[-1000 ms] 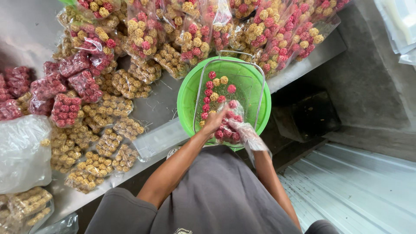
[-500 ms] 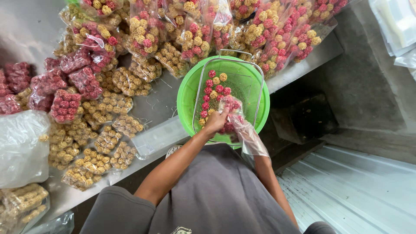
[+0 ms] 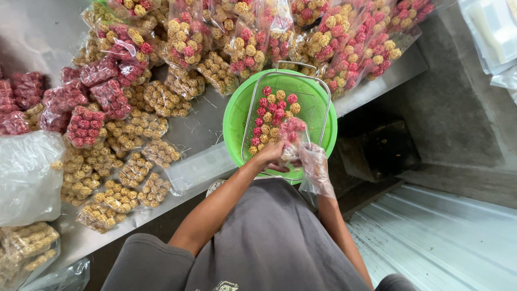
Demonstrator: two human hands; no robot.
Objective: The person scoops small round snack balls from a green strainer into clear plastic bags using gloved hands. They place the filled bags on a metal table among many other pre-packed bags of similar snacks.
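Bagging sweet balls over the green basin

Our left hand and plastic-gloved right hand both grasp a small clear bag of red balls above the wire basket; it seems light, crushable, best gripped at its neck.

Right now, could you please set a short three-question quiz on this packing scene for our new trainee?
1. True or false: the round green plastic basin sits at the edge of the grey metal table.
2. What does the right hand wear? A) a clear plastic glove B) a black rubber glove C) nothing
3. Fill in: the bare left hand and the gloved one hold a small clear bag of red balls over the ____ wire tray inside the basin.

Key: 1 true; 2 A; 3 rectangular.
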